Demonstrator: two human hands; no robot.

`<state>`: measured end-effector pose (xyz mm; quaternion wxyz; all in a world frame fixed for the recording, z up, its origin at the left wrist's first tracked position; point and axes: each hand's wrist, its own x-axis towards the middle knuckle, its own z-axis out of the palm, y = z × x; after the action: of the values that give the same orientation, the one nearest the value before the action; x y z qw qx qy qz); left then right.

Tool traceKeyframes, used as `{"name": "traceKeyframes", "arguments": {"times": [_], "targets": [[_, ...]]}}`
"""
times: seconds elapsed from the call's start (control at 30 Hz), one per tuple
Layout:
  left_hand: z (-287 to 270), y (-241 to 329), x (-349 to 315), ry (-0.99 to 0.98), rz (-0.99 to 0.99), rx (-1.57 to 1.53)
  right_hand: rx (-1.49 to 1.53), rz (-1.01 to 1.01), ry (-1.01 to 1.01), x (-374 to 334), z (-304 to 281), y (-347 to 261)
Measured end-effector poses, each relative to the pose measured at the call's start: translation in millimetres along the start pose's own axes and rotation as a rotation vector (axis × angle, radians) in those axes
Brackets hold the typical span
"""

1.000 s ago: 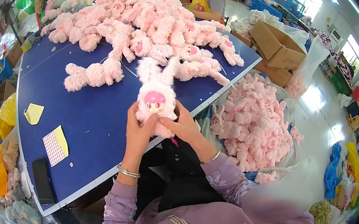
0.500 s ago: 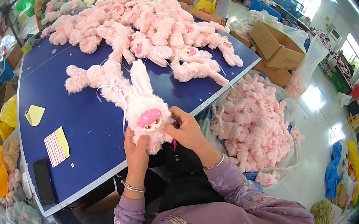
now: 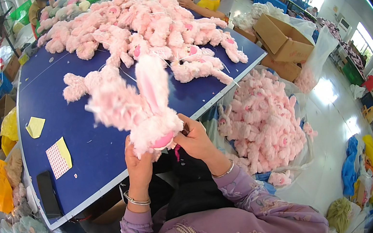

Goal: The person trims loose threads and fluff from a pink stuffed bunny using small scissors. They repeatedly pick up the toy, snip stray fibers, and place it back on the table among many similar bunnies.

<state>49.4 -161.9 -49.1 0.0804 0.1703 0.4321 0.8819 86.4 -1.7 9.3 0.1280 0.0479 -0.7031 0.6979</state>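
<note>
A fluffy pink bunny plush toy (image 3: pixel 149 126) with long ears is held over the near edge of the blue table, its head tipped so that only a pink patch and part of the face show low down. My left hand (image 3: pixel 139 165) is closed round the left side of its head. Against the right side, my right hand (image 3: pixel 198 143) has its fingers curled in, with a small dark brown thing (image 3: pixel 185 129) between them that I cannot make out. Below the fingers hangs a magenta bit (image 3: pixel 177 153). The toy's upper part is blurred by motion.
Pink plush toys (image 3: pixel 152 22) are heaped across the far side of the blue table (image 3: pixel 90 156). A sticker sheet (image 3: pixel 59 158) and a black phone (image 3: pixel 48 194) lie at left. More plush toys (image 3: pixel 265 118) fill a bag at right, near cardboard boxes (image 3: pixel 284 37). A co-worker sits beyond.
The plush toy's head has tipped, hiding most of its face, and its fluffy body has swung closer. A dark thing now shows at my right fingers. The view has shifted slightly.
</note>
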Motion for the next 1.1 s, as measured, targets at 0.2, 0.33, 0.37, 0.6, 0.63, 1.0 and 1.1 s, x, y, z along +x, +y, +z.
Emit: {"name": "traceKeyframes", "arguments": {"times": [0.2,0.33,0.37,0.6,0.63,1.0,1.1], "targets": [[2.9,-4.0,-1.1,0.006,0.013,-0.065,0.13,-0.02,-0.023,-4.8,-3.3,9.3],[2.8,-14.6,1.7,0.058,0.036,-0.137,0.13,-0.012,-0.001,-5.2,-1.1,0.1],[3.2,-15.3,2.7,0.082,0.021,-0.154,0.098,-0.008,0.003,-5.1,-1.6,-0.2],[12.0,-5.5,5.3,-0.014,0.026,-0.087,-0.007,0.005,0.036,-2.7,-7.5,5.1],[12.3,-5.2,5.4,-0.033,0.03,-0.088,-0.013,0.0,0.041,-3.2,-7.3,5.9],[17.9,-12.7,5.6,0.025,0.009,0.007,-0.04,0.013,0.06,-8.6,-13.0,6.8],[20.2,-10.5,6.7,0.011,-0.026,-0.002,-0.023,0.026,0.061,-10.0,-15.3,8.7]]}}
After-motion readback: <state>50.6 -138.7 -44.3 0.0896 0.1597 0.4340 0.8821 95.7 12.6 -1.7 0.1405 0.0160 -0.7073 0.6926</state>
